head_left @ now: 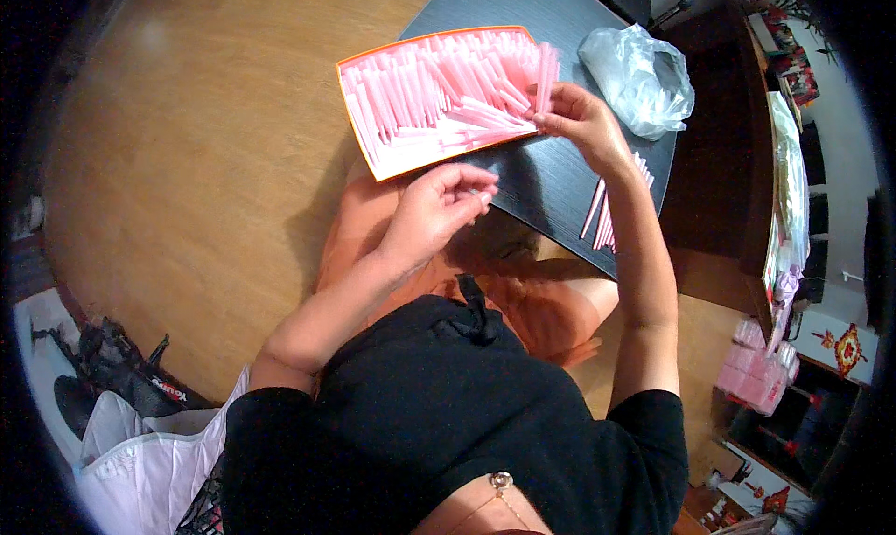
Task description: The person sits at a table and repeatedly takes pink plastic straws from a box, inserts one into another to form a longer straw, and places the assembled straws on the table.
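An orange-rimmed tray (362, 141) juts over the table's near-left edge. It holds many slim pink sticks (411, 92) that look wrapped in clear sleeves, most standing in rows and some lying across the near right part. My right hand (581, 123) is at the tray's right corner, thumb and fingers closed on upright pink wrapped sticks (548, 73); their exact number cannot be made out. Just below the tray's near edge, my left hand (439, 207) has its fingers curled toward the thumb, with nothing visible in them. Loose pink sticks (602, 216) lie on the table, partly behind my right forearm.
A crumpled clear plastic bag (639, 80) rests on the dark table (551, 194), right of the tray. A wooden cabinet (714, 162) stands beyond the table's right side. Pink packs (756, 372) are at the lower right, and a black bag (121, 362) lies at the lower left.
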### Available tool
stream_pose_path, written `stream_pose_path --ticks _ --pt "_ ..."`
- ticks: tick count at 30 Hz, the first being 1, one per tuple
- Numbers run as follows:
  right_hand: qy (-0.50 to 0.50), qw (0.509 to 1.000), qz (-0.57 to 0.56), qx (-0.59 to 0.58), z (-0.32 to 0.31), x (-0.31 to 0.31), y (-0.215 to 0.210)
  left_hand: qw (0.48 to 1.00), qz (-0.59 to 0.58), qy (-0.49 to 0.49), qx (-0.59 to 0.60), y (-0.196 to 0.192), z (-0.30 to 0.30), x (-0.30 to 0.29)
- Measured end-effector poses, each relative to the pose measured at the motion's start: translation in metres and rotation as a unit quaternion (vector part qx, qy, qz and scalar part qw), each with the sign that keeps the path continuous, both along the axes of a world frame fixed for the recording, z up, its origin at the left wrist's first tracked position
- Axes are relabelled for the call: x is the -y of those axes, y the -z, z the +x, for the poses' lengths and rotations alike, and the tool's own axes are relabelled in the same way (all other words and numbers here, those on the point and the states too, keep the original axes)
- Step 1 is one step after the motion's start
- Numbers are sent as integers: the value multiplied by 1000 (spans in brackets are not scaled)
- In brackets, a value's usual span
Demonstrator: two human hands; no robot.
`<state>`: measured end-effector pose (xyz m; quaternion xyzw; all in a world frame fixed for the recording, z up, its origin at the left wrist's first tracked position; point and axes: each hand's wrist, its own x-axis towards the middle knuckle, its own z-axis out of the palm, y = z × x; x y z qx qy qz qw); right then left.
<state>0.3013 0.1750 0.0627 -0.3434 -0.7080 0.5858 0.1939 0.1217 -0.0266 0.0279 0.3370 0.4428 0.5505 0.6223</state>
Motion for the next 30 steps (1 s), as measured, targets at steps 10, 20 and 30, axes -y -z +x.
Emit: stream_pose_path --ticks 10,20,30 --pt "20 987 -91 -134 -18 102 4 994 51 -72 67 -5 7 -5" --pt "66 971 -170 -158 -6 143 10 990 -47 -1 132 -2 6 23" --pt "25 989 -117 -90 7 163 18 1000 12 19 11 -1 6 27"
